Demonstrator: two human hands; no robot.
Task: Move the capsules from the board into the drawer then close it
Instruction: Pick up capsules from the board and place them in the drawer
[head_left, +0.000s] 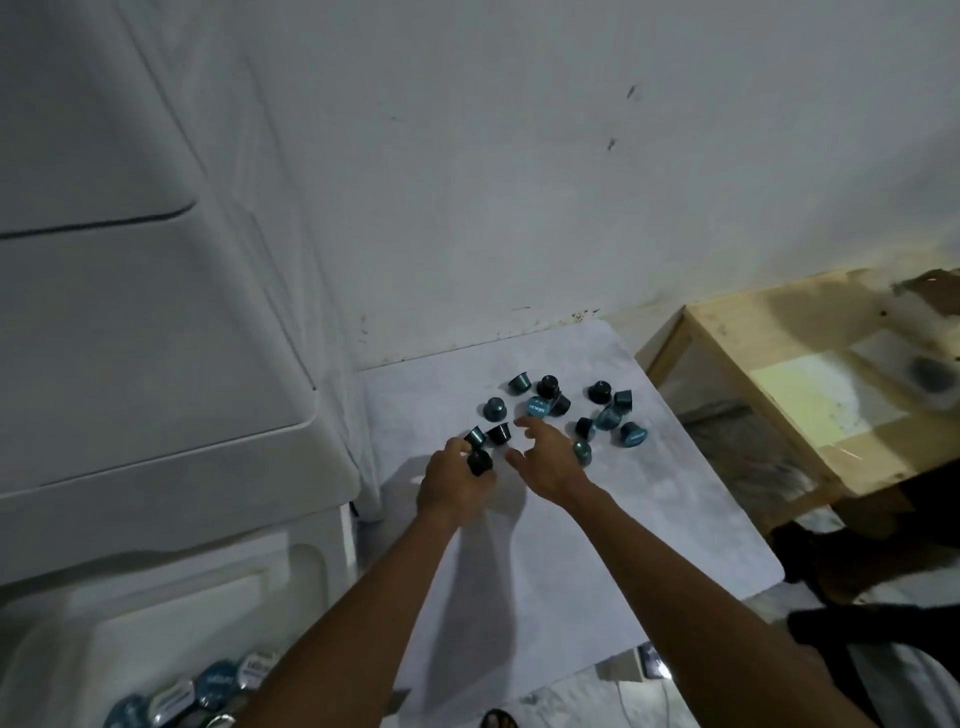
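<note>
Several dark and teal coffee capsules (605, 415) lie scattered on the far half of a pale grey board (597, 545). My left hand (454, 483) is at the cluster's near-left edge, its fingers closed on a black capsule (479, 461), with two more capsules (498, 433) just beyond its fingertips. My right hand (545, 457) hovers over the middle of the cluster with fingers spread, holding nothing; a teal-lidded capsule (536, 408) lies just past its fingertips. The open white drawer (78, 649) at the lower left holds several capsules (218, 680).
A white drawer cabinet (156, 364) stands to the left of the board, against the white wall (519, 156). A wooden table (810, 395) sits to the right. Dark objects (841, 561) lie on the floor at the lower right.
</note>
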